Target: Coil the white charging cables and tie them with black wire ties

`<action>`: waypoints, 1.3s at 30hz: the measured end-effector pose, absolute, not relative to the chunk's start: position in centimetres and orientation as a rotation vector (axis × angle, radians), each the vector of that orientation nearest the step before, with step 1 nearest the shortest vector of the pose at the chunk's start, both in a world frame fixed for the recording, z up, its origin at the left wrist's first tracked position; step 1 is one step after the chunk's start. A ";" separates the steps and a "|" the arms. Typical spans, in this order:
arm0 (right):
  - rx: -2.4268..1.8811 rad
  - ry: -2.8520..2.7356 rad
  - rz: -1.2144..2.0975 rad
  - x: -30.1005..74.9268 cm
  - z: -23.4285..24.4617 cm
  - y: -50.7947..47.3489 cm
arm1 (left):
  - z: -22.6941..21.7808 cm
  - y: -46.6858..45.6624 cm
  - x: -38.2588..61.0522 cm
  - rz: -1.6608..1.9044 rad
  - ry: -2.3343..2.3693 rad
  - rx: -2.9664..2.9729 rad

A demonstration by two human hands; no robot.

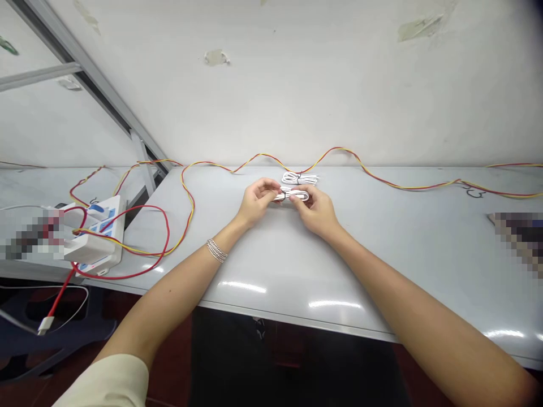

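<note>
My left hand (255,202) and my right hand (317,210) meet over the middle of a white table (275,265). Both pinch a coiled white cable bundle (293,195) between their fingertips, left at its left end, right at its right end. A second coiled white cable (299,178), tied round its middle, lies on the table just behind them. A silver bracelet (216,250) circles my left wrist.
A red and yellow twisted wire (382,178) runs along the table's back edge by the wall. At the left a white power strip (98,237) sits amid loops of red wire (163,226). A metal frame leg (144,161) stands at the table's left corner.
</note>
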State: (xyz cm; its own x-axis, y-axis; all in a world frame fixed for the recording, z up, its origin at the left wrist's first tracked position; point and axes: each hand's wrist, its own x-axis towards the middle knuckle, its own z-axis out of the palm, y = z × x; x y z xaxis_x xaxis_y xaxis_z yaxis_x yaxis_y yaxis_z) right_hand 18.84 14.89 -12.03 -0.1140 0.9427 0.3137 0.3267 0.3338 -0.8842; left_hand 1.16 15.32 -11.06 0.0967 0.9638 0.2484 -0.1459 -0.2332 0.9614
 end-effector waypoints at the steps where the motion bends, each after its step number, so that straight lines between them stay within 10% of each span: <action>1: -1.163 -1.640 0.815 18.9 -12.1 14.9 | -11.1 15.3 1.1 1.335 0.899 1.363; 39: -1.045 -1.601 1.163 19.1 -11.8 15.1 | -11.0 15.1 1.2 1.206 0.790 1.273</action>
